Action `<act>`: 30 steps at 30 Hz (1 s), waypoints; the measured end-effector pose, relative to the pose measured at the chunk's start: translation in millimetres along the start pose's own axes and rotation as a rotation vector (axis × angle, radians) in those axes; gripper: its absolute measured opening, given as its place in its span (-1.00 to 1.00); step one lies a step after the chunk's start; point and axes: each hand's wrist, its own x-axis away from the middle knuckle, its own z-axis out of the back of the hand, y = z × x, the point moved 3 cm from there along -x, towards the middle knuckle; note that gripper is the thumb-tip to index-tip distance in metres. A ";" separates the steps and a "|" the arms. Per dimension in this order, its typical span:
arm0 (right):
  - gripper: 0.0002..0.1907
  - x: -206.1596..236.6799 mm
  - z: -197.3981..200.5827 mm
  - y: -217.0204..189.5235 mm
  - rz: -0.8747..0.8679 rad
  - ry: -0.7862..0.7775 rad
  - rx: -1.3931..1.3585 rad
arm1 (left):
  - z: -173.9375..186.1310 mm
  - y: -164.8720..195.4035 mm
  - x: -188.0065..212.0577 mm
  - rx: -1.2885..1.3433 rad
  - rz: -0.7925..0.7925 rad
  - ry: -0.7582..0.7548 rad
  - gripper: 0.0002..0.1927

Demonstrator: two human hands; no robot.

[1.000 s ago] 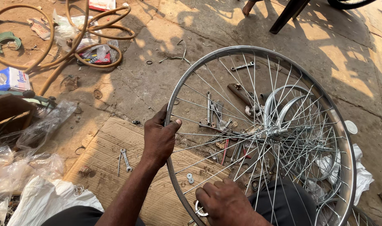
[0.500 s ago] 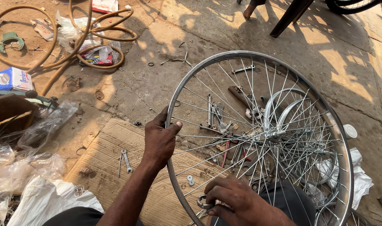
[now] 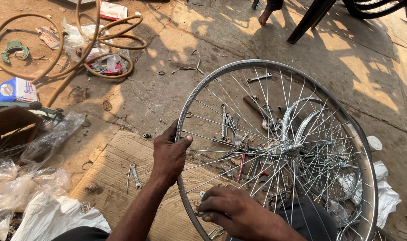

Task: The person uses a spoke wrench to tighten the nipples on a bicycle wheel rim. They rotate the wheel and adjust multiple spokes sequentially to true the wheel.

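The left hand clasps the silver rim of a spoked bicycle wheel on its near-left side, thumb hooked over the inner edge. The right hand is lower down at the rim's bottom, fingers pinched on something small and metallic there — what exactly, I cannot tell. The wheel stands tilted in front of the person, over a flattened sheet of cardboard on the concrete floor. A small spanner lies on the cardboard; more tools show through the spokes — and a coiled hose lies well apart.
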 end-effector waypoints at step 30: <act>-0.74 -9.7 -26.3 7.1 -0.415 -0.157 0.297 | -1.4 -13.8 1.2 0.056 -0.007 -0.002 -0.35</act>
